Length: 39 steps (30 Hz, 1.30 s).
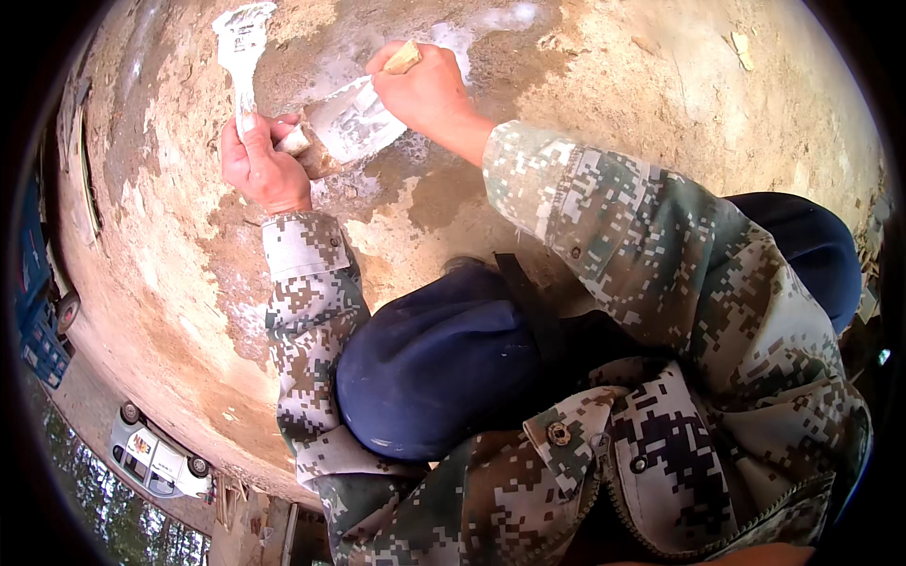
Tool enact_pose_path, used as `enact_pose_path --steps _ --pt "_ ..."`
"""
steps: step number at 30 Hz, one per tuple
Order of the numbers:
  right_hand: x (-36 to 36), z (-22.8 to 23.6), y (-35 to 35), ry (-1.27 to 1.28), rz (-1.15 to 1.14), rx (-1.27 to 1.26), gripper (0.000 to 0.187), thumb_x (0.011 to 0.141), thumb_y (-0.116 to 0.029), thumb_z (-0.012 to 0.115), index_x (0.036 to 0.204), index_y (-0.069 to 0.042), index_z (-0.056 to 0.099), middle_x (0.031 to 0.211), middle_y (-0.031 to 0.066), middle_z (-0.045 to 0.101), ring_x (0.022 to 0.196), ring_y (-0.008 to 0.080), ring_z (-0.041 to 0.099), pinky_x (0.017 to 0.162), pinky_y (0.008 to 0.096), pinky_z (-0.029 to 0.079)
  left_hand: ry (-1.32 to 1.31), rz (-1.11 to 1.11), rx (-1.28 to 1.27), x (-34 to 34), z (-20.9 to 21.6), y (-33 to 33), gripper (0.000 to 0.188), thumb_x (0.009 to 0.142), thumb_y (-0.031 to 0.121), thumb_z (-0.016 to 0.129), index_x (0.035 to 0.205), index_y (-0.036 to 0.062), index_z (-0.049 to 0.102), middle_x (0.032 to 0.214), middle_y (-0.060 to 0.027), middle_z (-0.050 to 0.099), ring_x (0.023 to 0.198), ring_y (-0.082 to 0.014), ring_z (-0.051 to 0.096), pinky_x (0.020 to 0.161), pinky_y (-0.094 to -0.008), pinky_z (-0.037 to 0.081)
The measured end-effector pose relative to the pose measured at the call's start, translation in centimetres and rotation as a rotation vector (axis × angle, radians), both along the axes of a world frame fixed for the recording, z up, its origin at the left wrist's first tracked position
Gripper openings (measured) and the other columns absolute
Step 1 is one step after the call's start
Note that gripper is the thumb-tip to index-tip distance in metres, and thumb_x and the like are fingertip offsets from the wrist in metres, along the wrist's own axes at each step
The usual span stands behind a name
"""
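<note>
My left hand (269,174) is closed round the narrow end of a flat, white-smeared tool (243,42) whose broad end points up and away. A short pale-brown piece (295,141) also shows at its fingers; I cannot tell what it belongs to. My right hand (425,90) grips a scraper, its wooden handle end (403,58) showing above the fist. The scraper's wide blade (354,123), smeared white, slants toward my left hand. Its near edge is close to the left fingers; whether they touch is unclear. Both hands are above the rough, patchy ground.
The brown ground (661,75) has damp patches and white smears. My knees in dark blue trousers (434,368) are bent below my arms. At the far left are a blue vehicle (38,321) and a white car (159,457). A pale scrap (742,50) lies at upper right.
</note>
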State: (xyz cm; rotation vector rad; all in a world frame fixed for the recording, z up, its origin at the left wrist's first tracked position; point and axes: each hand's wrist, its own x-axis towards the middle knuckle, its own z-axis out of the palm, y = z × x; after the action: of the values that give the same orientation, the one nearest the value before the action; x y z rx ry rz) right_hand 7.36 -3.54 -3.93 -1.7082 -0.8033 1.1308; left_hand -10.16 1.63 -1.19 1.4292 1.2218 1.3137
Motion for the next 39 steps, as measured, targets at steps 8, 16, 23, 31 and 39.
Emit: enact_pose_path --steps 8,16,23,31,39 --pt "1.4 -0.8 0.8 -0.011 0.203 -0.061 0.014 0.082 -0.008 0.057 0.082 -0.007 0.071 0.075 0.0154 0.069 0.068 0.0270 0.066 0.064 0.0378 0.053 0.075 0.019 -0.014 0.2 0.4 -0.3 0.028 0.102 0.021 0.051 0.083 0.0007 0.053 0.063 -0.0054 0.054 0.067 -0.0214 0.064 0.072 -0.0348 0.052" --pt "1.8 -1.1 -0.3 -0.037 0.335 0.203 0.011 0.077 -0.006 0.055 0.077 -0.008 0.066 0.067 0.0186 0.064 0.060 0.0320 0.062 0.059 0.0410 0.051 0.124 0.057 -0.048 0.6 1.5 0.0 0.034 0.104 0.026 0.049 0.080 0.0019 0.054 0.065 -0.0053 0.054 0.070 -0.0216 0.064 0.068 -0.0329 0.052" --pt "0.5 1.6 0.1 -0.094 0.383 0.263 0.010 0.080 -0.004 0.057 0.081 -0.007 0.066 0.072 0.0110 0.066 0.065 0.0263 0.062 0.062 0.0358 0.050 0.163 0.032 -0.027 0.1 1.3 0.7 0.033 0.103 0.028 0.053 0.092 -0.0022 0.060 0.069 -0.0054 0.062 0.066 -0.0135 0.059 0.065 -0.0281 0.047" --pt "4.5 3.4 2.2 -0.090 0.541 0.269 0.012 0.078 -0.002 0.057 0.084 -0.007 0.066 0.078 0.0106 0.067 0.070 0.0250 0.063 0.066 0.0368 0.051 0.170 0.079 0.000 0.0 1.6 0.9 0.034 0.102 0.028 0.052 0.089 -0.0017 0.062 0.069 -0.0048 0.066 0.060 -0.0092 0.052 0.056 -0.0249 0.041" --pt "4.9 2.8 0.3 -0.216 0.830 0.460 0.012 0.077 0.001 0.057 0.085 -0.004 0.066 0.080 0.0122 0.067 0.073 0.0315 0.064 0.068 0.0376 0.051 0.121 0.021 -0.018 -0.2 2.2 -0.4 0.031 0.103 0.022 0.050 0.085 -0.0018 0.059 0.068 -0.0068 0.059 0.071 -0.0190 0.064 0.071 -0.0311 0.050"
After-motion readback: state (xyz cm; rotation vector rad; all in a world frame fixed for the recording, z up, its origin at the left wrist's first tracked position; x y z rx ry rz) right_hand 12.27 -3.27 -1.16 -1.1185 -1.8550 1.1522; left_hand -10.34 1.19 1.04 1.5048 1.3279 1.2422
